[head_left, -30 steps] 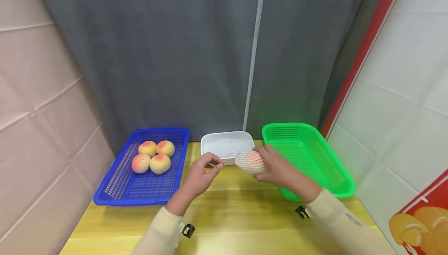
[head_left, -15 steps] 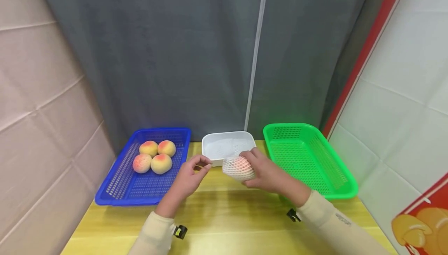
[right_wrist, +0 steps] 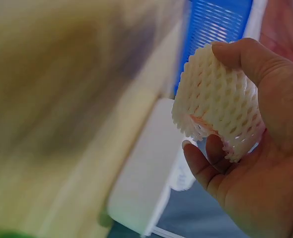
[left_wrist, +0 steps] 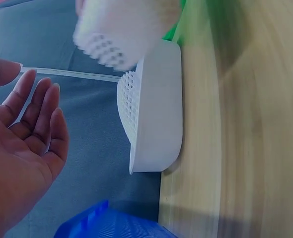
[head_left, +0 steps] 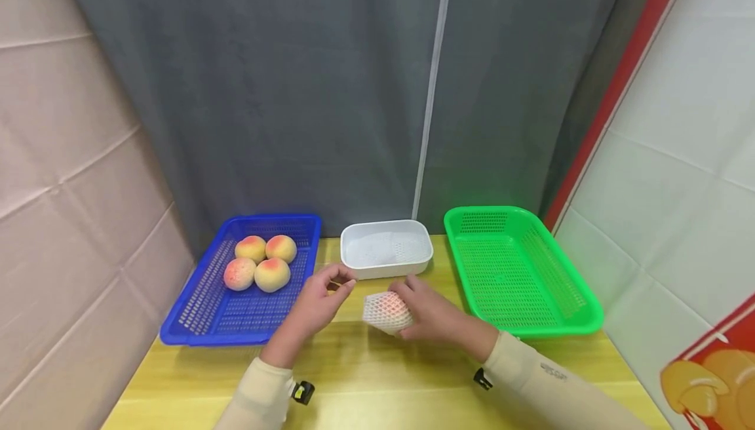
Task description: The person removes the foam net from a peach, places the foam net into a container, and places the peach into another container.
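Note:
My right hand (head_left: 433, 312) grips a peach wrapped in a white foam net (head_left: 386, 312), held over the table in front of the white basket. In the right wrist view, the thumb presses on the net (right_wrist: 221, 99) from one side and the fingers curl round the other; reddish skin shows through the mesh. My left hand (head_left: 315, 299) hovers left of the wrapped peach, fingers loosely bent and holding nothing. The left wrist view shows its palm (left_wrist: 22, 148) facing up beside the basket. Several bare peaches (head_left: 272, 275) sit grouped in the blue basket (head_left: 236, 335).
A small white basket (head_left: 386, 271) stands at the back middle, with white netting (left_wrist: 130, 101) showing at its rim in the left wrist view. At the right is a green basket (head_left: 501, 286). A grey curtain (head_left: 265, 102) hangs behind the wooden table (head_left: 377, 377).
My right hand has carried the wrapped peach leftward and nearer the body, away from the white basket. My left hand moved slightly left, then stayed about still.

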`<state>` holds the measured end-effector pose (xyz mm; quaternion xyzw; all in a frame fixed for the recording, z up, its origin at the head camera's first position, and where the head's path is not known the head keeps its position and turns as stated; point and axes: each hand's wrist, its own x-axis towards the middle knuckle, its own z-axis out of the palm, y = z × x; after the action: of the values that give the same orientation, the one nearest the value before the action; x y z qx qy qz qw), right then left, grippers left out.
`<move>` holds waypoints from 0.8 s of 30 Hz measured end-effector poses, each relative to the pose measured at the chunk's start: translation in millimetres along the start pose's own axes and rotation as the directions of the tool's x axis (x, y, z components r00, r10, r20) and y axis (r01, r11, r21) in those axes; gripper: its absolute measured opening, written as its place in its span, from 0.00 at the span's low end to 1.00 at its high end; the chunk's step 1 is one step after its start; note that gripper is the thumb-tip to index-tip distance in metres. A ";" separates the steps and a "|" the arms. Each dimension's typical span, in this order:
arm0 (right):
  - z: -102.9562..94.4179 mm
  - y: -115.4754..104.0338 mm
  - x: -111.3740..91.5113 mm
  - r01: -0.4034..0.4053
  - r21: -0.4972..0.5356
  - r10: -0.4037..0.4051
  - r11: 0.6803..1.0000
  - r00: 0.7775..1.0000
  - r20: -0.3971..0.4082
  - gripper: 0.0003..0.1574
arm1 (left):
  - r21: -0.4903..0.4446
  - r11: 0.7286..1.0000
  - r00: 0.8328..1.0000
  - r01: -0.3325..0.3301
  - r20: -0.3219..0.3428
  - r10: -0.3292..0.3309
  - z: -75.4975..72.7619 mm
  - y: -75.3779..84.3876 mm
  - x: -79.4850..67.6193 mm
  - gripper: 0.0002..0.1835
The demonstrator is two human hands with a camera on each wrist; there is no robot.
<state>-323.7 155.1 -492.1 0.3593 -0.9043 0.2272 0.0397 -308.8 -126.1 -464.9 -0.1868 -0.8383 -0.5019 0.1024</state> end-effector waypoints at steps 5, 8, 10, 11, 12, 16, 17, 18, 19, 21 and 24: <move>16.6 7.0 -1.1 -0.044 0.012 0.043 0.999 0.997 0.067 0.52 | 0.002 1.000 1.000 -0.003 0.003 0.003 1.3 -3.6 -1.8 0.03; 24.7 10.1 -0.5 -0.043 0.012 0.042 0.999 0.995 0.090 0.52 | -0.001 1.000 1.000 -0.002 0.003 0.002 1.1 -4.0 -2.3 0.03; 29.7 11.8 0.0 -0.039 0.017 0.037 0.999 0.994 0.104 0.52 | -0.002 1.000 1.000 -0.002 0.005 0.002 1.2 -3.7 -2.5 0.03; 31.8 12.4 0.4 -0.037 0.019 0.035 0.999 0.993 0.109 0.52 | -0.006 1.000 1.000 -0.002 0.007 0.002 1.2 -3.6 -2.5 0.03; 33.7 13.0 0.5 -0.035 0.022 0.033 0.999 0.993 0.112 0.52 | -0.007 1.000 1.000 -0.003 0.009 0.003 1.3 -3.6 -2.7 0.03; 39.0 13.9 1.5 -0.035 0.018 0.033 0.999 0.993 0.116 0.53 | -0.006 1.000 1.000 0.006 0.015 -0.006 2.3 -4.2 -3.3 0.03; 39.7 13.9 1.6 -0.037 0.018 0.034 0.999 0.993 0.116 0.54 | -0.008 1.000 1.000 0.008 0.018 -0.008 2.6 -3.6 -3.7 0.03; 40.2 13.8 1.6 -0.037 0.017 0.035 0.999 0.993 0.116 0.54 | -0.007 1.000 1.000 0.014 0.020 -0.014 3.0 -3.2 -4.0 0.02; 40.4 13.6 1.6 -0.038 0.017 0.036 0.999 0.993 0.117 0.54 | -0.010 1.000 1.000 0.017 0.023 -0.016 3.4 -3.0 -4.3 0.02; 40.7 13.3 1.5 -0.039 0.020 0.037 0.999 0.992 0.117 0.55 | -0.019 1.000 0.999 0.020 0.032 -0.019 4.4 -2.5 -4.7 0.02; 40.4 12.8 1.2 -0.043 0.026 0.039 0.999 0.993 0.114 0.54 | -0.023 1.000 0.999 0.021 0.046 -0.020 6.2 -4.4 -4.5 0.03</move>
<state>-329.4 144.8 -532.8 0.3535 -0.9089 0.2200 -0.0218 -306.4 -123.4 -473.0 -0.1909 -0.8364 -0.5082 0.0760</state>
